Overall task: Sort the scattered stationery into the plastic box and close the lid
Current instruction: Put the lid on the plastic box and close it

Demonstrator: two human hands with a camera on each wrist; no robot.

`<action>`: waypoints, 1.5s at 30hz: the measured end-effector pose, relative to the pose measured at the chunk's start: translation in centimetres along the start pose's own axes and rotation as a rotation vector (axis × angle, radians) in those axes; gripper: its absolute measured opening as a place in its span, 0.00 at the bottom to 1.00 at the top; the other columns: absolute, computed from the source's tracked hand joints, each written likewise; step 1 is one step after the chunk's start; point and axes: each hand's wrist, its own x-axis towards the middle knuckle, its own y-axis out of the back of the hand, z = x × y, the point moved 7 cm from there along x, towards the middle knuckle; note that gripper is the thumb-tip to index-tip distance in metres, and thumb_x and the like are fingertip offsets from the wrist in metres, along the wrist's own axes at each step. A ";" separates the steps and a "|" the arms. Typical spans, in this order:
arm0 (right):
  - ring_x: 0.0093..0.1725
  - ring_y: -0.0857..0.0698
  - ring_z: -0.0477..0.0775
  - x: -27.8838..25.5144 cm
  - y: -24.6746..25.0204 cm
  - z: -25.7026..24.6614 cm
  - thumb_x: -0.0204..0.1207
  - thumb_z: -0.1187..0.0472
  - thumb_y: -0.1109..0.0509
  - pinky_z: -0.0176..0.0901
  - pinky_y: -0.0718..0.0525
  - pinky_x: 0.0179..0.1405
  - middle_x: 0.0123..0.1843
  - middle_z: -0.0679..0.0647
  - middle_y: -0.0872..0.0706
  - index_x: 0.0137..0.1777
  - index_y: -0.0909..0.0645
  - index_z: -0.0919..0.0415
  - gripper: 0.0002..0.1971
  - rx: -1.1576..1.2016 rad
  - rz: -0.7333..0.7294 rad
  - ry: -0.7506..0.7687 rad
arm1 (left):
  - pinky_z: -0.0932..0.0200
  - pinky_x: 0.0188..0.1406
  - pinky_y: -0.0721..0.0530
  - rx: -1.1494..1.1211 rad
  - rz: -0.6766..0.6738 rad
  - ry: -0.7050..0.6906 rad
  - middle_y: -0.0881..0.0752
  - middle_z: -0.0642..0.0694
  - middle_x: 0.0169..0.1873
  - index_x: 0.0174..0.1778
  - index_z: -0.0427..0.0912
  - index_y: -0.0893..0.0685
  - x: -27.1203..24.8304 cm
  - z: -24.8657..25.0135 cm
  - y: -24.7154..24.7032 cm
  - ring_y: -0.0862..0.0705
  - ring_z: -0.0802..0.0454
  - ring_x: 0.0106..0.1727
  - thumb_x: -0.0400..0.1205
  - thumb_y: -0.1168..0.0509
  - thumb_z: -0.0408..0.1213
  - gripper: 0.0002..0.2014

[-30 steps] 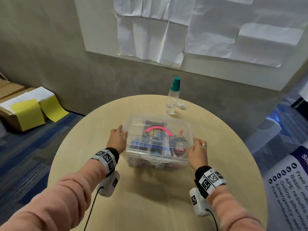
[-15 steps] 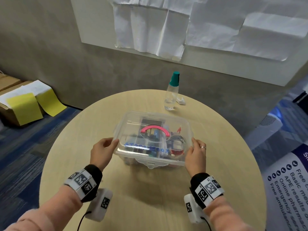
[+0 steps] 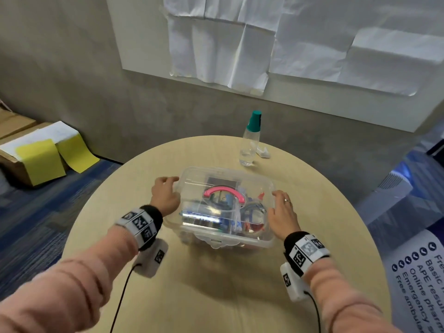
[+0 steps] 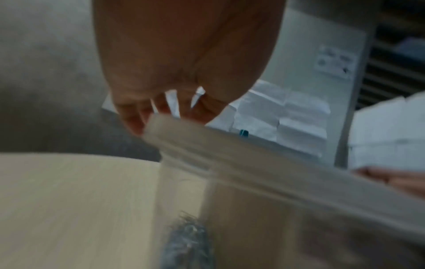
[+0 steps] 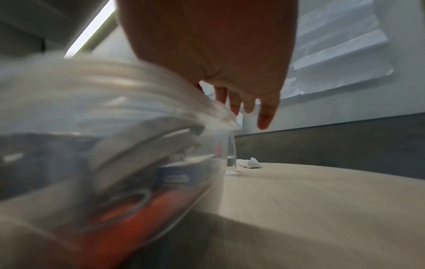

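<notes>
Both hands are on the box (image 3: 225,207) now, which sits mid-surface with the lid (image 3: 224,188) laid over it and the stationery inside. The left hand (image 3: 165,196) is at the box's 9 o'clock side, fingers curled over the lid's far-left corner; the wrist view is blurred, but the fingertips (image 4: 138,118) seem to hook over that rim. The right hand (image 3: 283,213) lies at 3 o'clock, fingers fairly straight along the lid edge, grip spread, not pinching.

The step in hand looks like seating the lid. I'd say press down evenly at both ends together, keep the box flat on the surface (image 3: 216,296), then work round to the front tab (image 3: 214,242) at 6 o'clock. Whether the lid is fully clicked shut, I cannot tell. Pushing at one end only may pop the other up.

The count: one box, one lid, one pink handle (image 3: 224,192) on top. The items inside overlap too much to count; blue and red pieces show through. At 12 o'clock stands one bottle (image 3: 250,143) with a teal cap, one white scrap (image 3: 263,152) just beside it. No loose stationery shows on the surface.
</notes>
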 end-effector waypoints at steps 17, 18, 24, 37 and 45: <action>0.80 0.40 0.57 3.2 -0.1 -1.0 0.83 0.61 0.50 0.56 0.36 0.76 0.84 0.54 0.50 0.82 0.51 0.56 0.27 -0.248 -0.135 -0.050 | 0.44 0.81 0.53 0.229 -0.460 -0.058 0.67 0.41 0.81 0.81 0.42 0.66 1.8 1.1 -2.7 0.61 0.41 0.83 0.84 0.44 0.52 0.41; 0.78 0.36 0.60 2.5 0.4 -0.7 0.82 0.60 0.48 0.55 0.33 0.73 0.82 0.59 0.44 0.81 0.48 0.60 0.27 -0.240 -0.056 -0.110 | 0.45 0.80 0.50 0.204 -0.432 -0.028 0.64 0.37 0.81 0.81 0.39 0.64 1.5 0.7 -2.4 0.56 0.39 0.83 0.83 0.42 0.51 0.42; 0.43 0.24 0.58 -0.8 0.0 2.0 0.83 0.55 0.44 0.43 0.30 0.41 0.52 0.67 0.16 0.53 0.20 0.71 0.18 -0.076 0.007 -0.310 | 0.58 0.47 0.26 0.245 -0.251 0.021 0.19 0.38 0.58 0.62 0.35 0.25 0.0 -0.9 -0.5 0.20 0.43 0.55 0.79 0.34 0.49 0.23; 0.81 0.49 0.61 -2.2 -0.1 -0.3 0.83 0.45 0.47 0.58 0.43 0.77 0.83 0.57 0.54 0.79 0.38 0.51 0.26 -0.169 0.003 -0.131 | 0.45 0.76 0.41 0.322 -0.126 -0.295 0.41 0.38 0.80 0.80 0.43 0.43 -3.1 3.0 -1.9 0.43 0.42 0.80 0.81 0.37 0.48 0.34; 0.83 0.43 0.55 -6.0 -3.4 -4.0 0.70 0.29 0.41 0.57 0.45 0.80 0.82 0.52 0.41 0.79 0.36 0.49 0.40 -0.398 -0.148 0.450 | 0.36 0.78 0.48 0.656 -0.225 -0.667 0.41 0.38 0.80 0.77 0.58 0.36 -7.5 3.1 -6.1 0.41 0.41 0.81 0.74 0.38 0.64 0.36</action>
